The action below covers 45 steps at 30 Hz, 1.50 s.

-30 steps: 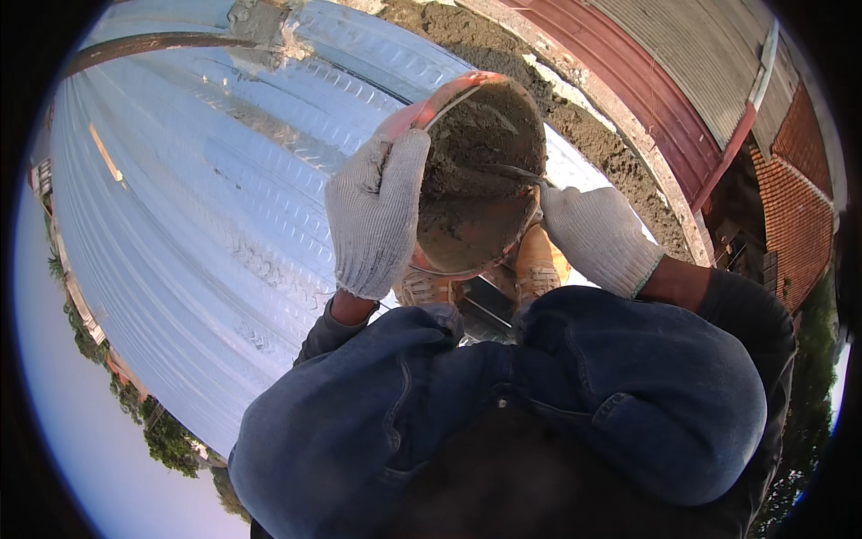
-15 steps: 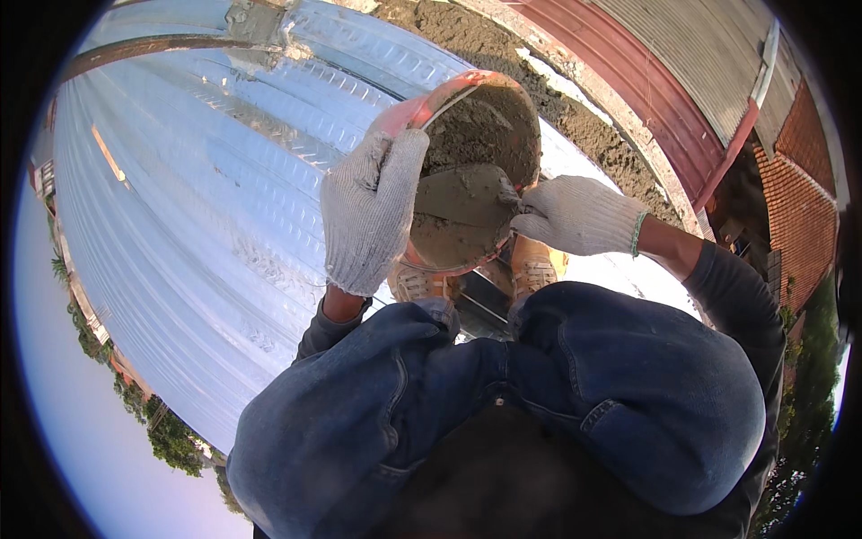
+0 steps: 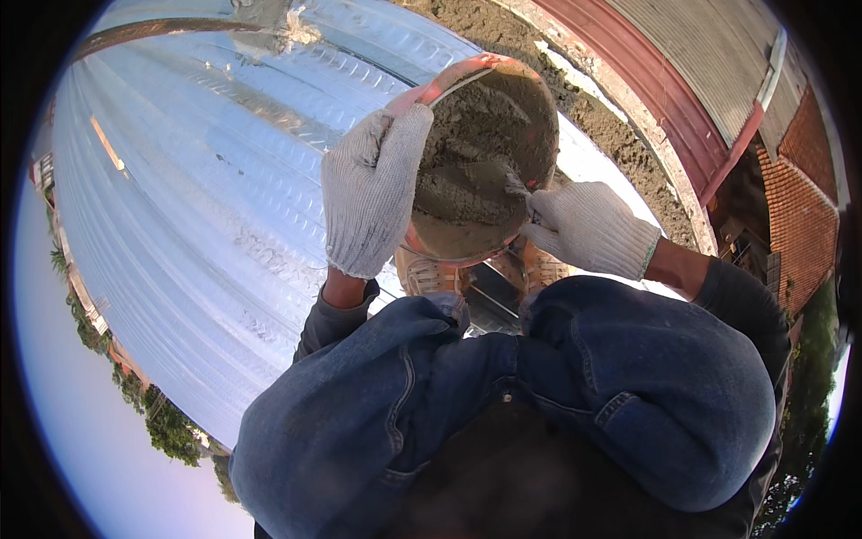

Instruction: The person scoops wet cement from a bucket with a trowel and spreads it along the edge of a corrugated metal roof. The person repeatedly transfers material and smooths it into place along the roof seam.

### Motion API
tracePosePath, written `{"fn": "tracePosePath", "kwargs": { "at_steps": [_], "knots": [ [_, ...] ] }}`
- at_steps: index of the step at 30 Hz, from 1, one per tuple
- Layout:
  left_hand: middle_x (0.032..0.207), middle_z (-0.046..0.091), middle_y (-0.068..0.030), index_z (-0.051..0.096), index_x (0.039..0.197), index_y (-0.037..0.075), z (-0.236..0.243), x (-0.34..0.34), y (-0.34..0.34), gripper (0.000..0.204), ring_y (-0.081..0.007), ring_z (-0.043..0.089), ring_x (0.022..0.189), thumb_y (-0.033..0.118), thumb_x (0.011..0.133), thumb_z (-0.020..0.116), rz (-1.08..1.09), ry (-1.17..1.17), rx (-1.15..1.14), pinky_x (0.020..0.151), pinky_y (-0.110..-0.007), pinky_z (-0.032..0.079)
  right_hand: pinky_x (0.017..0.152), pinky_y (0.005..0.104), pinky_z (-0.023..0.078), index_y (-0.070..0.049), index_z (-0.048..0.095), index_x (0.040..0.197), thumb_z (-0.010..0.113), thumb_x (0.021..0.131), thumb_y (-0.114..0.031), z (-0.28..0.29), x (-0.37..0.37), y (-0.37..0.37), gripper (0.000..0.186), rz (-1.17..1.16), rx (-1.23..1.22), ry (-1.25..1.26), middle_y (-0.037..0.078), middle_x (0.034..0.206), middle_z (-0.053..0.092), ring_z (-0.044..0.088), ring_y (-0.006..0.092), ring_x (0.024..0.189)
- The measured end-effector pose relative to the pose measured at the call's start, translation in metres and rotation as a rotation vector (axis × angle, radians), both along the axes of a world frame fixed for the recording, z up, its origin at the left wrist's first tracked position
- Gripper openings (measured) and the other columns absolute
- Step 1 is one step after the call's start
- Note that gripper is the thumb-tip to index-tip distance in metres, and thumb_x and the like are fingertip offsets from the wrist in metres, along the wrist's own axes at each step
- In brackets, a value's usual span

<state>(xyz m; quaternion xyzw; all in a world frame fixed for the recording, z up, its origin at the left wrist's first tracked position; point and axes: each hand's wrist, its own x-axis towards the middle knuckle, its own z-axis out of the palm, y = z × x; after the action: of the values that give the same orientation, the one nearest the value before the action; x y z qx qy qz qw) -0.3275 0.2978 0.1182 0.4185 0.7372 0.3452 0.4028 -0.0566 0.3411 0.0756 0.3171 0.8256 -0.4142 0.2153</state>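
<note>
My left hand (image 3: pixel 373 193), in a pale knit glove, grips the left rim of a tilted, mortar-stained reddish bucket (image 3: pixel 462 70) above my feet. Wet grey mortar (image 3: pixel 471 126) fills much of what shows inside it. At the bucket's right side, my gloved right hand (image 3: pixel 588 225) is closed on a trowel (image 3: pixel 516 185), whose blade is largely buried in or coated with mortar and hard to make out. My shoes (image 3: pixel 422 274) show under the bucket, and my jeans-covered knees (image 3: pixel 682 386) are bent below my hands.
I crouch on a pale blue-silver ribbed metal roof (image 3: pixel 180 251) crossed by a dark bar (image 3: pixel 157 34). A strip of rough mortar (image 3: pixel 646 171) runs beyond the bucket beside a concrete edge. Red metal sheeting (image 3: pixel 646 85) and tiled roofs (image 3: pixel 799 225) lie to the right; trees (image 3: pixel 171 422) show left.
The bucket has shifted slightly up and right with my left hand. The trowel blade, clearer half a second ago, is now more buried, and my right hand has moved slightly right.
</note>
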Motion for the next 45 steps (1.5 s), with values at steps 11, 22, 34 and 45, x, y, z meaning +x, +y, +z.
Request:
{"fn": "tracePosePath", "kwargs": {
  "at_steps": [11, 22, 34, 45],
  "knots": [
    [0.100, 0.071, 0.0012, 0.079, 0.123, -0.002, -0.047, -0.075, -0.003, 0.042, -0.0067, 0.060, 0.091, 0.038, 0.117, 0.068, 0.138, -0.121, -0.026, 0.079, -0.027, 0.053, 0.079, 0.0468, 0.061, 0.000, 0.080, 0.124, 0.067, 0.112, -0.044, 0.026, 0.021, 0.010, 0.048, -0.368, -0.475, 0.065, 0.018, 0.088, 0.075, 0.076, 0.0294, 0.082],
    [0.097, 0.068, 0.0057, 0.080, 0.122, -0.002, -0.079, -0.113, -0.034, 0.047, -0.0038, 0.054, 0.086, 0.043, 0.118, 0.068, 0.292, -0.172, -0.020, 0.070, -0.025, 0.044, 0.074, 0.0491, 0.060, 0.001, 0.073, 0.112, 0.073, 0.105, -0.036, 0.038, 0.074, 0.012, 0.037, -0.815, 0.315, -0.005, 0.017, 0.086, 0.073, 0.077, 0.0308, 0.082],
    [0.103, 0.071, 0.0013, 0.079, 0.120, -0.001, -0.077, -0.119, -0.031, 0.048, -0.0073, 0.059, 0.092, 0.044, 0.118, 0.064, 0.282, -0.171, -0.062, 0.077, -0.028, 0.051, 0.079, 0.0567, 0.060, -0.001, 0.064, 0.113, 0.064, 0.108, -0.023, -0.064, 0.064, 0.022, 0.023, -0.626, 0.624, -0.112, 0.026, 0.099, 0.073, 0.076, 0.0448, 0.092],
    [0.096, 0.064, 0.0038, 0.077, 0.111, 0.002, -0.098, -0.133, -0.033, 0.048, -0.0065, 0.055, 0.088, 0.047, 0.118, 0.065, 0.259, -0.164, -0.065, 0.072, -0.028, 0.047, 0.081, 0.0568, 0.061, -0.003, 0.062, 0.119, 0.065, 0.110, -0.027, -0.054, 0.059, -0.020, 0.025, -0.474, 0.412, -0.289, 0.022, 0.102, 0.073, 0.077, 0.0453, 0.094]
  ]
}}
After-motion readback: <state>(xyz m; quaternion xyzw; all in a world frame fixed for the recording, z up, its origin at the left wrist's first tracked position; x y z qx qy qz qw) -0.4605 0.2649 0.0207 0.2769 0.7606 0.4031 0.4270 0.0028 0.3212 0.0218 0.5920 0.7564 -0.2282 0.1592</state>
